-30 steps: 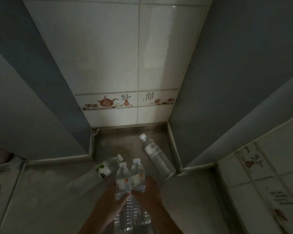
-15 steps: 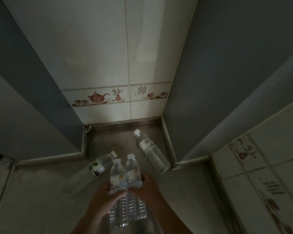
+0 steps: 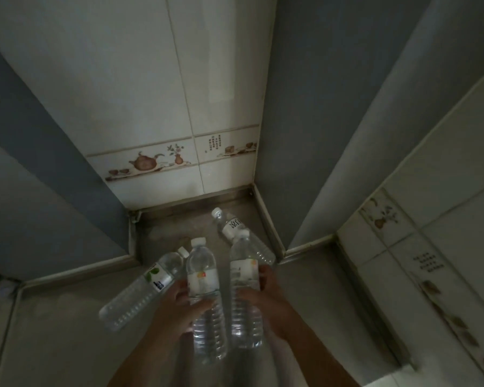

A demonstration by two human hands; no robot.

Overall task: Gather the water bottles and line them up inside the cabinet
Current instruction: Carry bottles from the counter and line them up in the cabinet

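Clear bottles [image 3: 203, 277] caps up, one per hand [image 3: 176, 308], two lying flat

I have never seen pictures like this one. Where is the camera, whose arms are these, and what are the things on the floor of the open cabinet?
There is no machine here. The camera sits on a person's head and looks forward and down, so the two bare arms at the bottom belong to that person.

The left hand grips one clear water bottle, and the right hand grips a second bottle. Both bottles point with their white caps away from the person.

Two more bottles lie on their sides on the grey shelf: one with a leaf label on the left, and one with a white label further back on the right, partly behind the held bottle.

Behind them is a tiled wall with a teapot picture. The grey panels on both sides frame the space.
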